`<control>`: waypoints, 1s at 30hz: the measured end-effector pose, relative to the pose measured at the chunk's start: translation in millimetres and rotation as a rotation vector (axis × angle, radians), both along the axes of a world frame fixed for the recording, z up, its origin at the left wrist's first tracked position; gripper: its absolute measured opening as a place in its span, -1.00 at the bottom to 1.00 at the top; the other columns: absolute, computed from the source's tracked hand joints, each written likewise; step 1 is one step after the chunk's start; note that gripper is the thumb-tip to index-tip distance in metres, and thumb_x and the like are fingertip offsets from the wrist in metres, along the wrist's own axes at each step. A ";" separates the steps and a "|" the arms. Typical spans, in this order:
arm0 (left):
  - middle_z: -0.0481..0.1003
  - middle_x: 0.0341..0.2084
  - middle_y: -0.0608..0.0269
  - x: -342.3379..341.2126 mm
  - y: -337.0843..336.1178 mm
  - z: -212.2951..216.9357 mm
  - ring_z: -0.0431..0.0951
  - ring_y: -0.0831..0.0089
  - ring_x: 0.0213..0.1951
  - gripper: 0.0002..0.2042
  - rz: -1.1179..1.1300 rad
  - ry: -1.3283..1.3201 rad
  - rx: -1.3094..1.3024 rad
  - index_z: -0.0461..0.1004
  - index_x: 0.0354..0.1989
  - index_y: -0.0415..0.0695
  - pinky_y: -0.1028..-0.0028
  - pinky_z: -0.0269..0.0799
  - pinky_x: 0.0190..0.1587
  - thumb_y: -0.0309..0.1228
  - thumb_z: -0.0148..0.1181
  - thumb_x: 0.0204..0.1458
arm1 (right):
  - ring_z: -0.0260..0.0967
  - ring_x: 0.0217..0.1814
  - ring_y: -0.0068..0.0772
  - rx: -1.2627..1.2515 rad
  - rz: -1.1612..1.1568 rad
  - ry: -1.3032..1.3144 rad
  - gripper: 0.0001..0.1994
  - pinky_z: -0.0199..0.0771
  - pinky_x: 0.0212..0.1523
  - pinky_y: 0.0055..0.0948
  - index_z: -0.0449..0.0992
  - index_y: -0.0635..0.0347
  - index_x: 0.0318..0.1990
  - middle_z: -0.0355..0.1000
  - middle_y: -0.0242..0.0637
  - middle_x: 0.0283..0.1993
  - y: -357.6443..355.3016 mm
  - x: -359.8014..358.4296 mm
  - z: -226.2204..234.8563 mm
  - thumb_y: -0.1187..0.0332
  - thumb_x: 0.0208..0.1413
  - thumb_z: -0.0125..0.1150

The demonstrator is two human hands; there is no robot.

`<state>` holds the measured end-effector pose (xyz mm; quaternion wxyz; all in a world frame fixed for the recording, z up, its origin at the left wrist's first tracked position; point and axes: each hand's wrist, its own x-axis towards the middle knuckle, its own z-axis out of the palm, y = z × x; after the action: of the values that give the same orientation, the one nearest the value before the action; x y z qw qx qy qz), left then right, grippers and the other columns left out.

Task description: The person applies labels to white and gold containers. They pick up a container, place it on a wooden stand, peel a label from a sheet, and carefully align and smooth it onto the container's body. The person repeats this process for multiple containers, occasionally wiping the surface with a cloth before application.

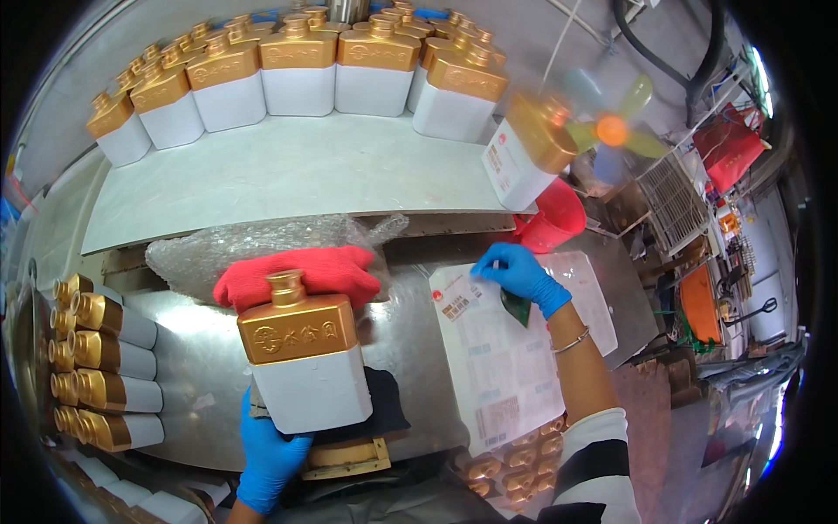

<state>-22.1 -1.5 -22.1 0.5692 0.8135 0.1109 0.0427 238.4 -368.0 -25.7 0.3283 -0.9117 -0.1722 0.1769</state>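
By the table's (205, 410) front edge, the left hand (272, 456) clasps a bottle (310, 380); the right hand (522, 275), fingers bunched, touches a sheet (493, 371).

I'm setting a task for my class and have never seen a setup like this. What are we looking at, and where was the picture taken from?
There is no robot here, only a person's two blue-gloved hands. The single picture comes from a wide fisheye camera on their head, looking down, so straight edges bend near the rim. The left hand holds a gold-and-white bottle by its lower end. The right hand is at the upper part of a white label sheet, beside a dark green piece; whether it holds anything is unclear. Behind the held bottle are a red cloth item and bubble wrap. Similar bottles stand on the raised shelf.
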 end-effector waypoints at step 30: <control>0.17 0.08 -0.03 7.9 13.7 19.5 0.23 0.16 0.13 -0.06 -0.168 -0.198 0.363 -0.16 0.31 -0.22 0.28 0.20 0.13 -0.41 0.35 -0.24 | 0.44 -0.37 -0.25 -0.244 -0.187 -0.674 -0.85 0.39 -0.36 -0.35 0.51 0.08 -0.34 0.46 -0.27 -0.41 46.6 -47.5 12.6 0.28 -0.06 0.23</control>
<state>-14.2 12.1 -2.6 0.4233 0.9008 -0.0233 0.0942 190.8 -321.4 -13.1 0.1568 -0.9631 -0.1640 -0.1448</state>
